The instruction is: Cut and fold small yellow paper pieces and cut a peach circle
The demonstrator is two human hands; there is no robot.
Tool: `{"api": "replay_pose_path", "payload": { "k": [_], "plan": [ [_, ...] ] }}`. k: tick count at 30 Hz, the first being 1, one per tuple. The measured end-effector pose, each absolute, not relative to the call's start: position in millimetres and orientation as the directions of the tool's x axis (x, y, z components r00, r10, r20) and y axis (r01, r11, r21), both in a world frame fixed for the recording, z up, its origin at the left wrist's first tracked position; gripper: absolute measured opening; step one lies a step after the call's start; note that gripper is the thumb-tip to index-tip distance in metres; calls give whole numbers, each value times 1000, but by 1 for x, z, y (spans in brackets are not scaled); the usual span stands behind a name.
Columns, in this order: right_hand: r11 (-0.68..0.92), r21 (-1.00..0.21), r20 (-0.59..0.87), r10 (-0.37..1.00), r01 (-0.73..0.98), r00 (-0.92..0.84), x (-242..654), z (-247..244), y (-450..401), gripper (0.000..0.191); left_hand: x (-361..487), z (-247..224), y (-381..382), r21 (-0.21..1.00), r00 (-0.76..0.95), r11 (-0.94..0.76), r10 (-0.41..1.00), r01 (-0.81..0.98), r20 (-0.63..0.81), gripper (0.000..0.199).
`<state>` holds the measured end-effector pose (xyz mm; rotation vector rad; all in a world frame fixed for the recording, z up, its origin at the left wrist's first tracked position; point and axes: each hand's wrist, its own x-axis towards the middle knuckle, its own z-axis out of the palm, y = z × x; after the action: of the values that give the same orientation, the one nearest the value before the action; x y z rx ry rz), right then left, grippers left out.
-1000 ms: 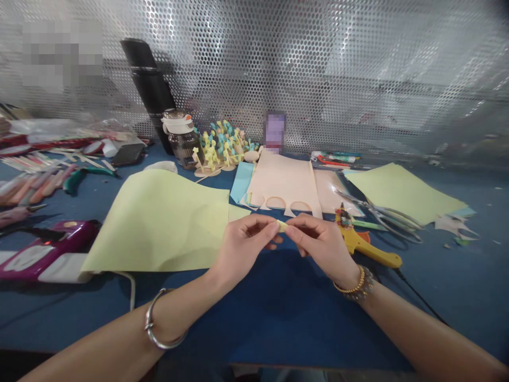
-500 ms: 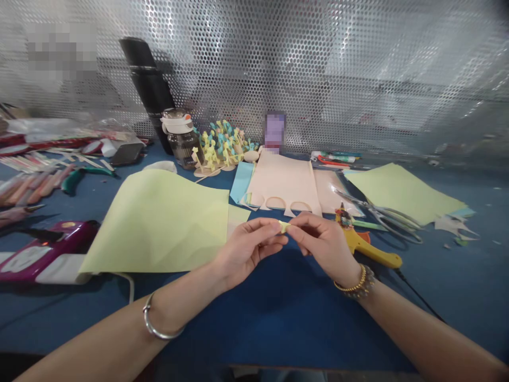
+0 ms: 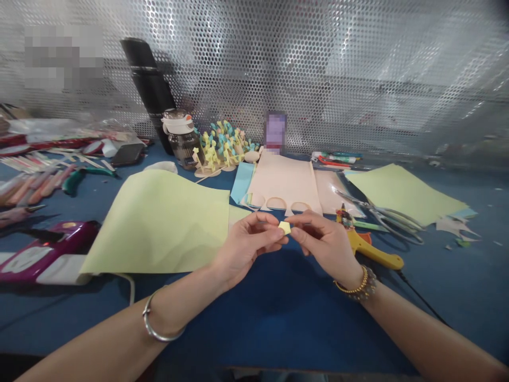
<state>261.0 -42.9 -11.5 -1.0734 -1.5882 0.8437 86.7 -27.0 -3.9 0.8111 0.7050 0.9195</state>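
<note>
Above the blue tabletop, my left hand [image 3: 250, 245] pinches a small yellow folded-paper pentagon [image 3: 284, 227] between thumb and fingers. My right hand [image 3: 323, 241] is closed at the pentagon's right edge, thumb and fingertips gripping it from that side. One flat face of the pentagon shows between the fingertips; its edges are partly covered. To the left of my hands lies a curled light green paper sheet [image 3: 163, 228]. Just beyond them sits a stack of pale pink paper [image 3: 284, 178] with cut-out edges. A yellow glue gun [image 3: 374, 249] rests right of my right hand.
Scissors [image 3: 387, 215] and more light green sheets [image 3: 405, 191] lie at the right. Yellow and blue paper stars on stems [image 3: 217, 146] stand at the back beside a drink bottle [image 3: 183, 140] and a tall black flask [image 3: 149, 90]. A purple power strip [image 3: 51, 249] is at the left.
The yellow paper piece has been turned so its pentagon face now shows more fully. My fingers have shifted slightly around it, while both arms stay nearly in place.
</note>
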Motion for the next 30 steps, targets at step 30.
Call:
{"api": "replay_pose_path", "payload": {
  "k": [30],
  "plan": [
    [322,-902,300,947,286,-119,259,-9,-45,17,88,2,-32,994,255,9,967,-107,19,19]
  ]
}}
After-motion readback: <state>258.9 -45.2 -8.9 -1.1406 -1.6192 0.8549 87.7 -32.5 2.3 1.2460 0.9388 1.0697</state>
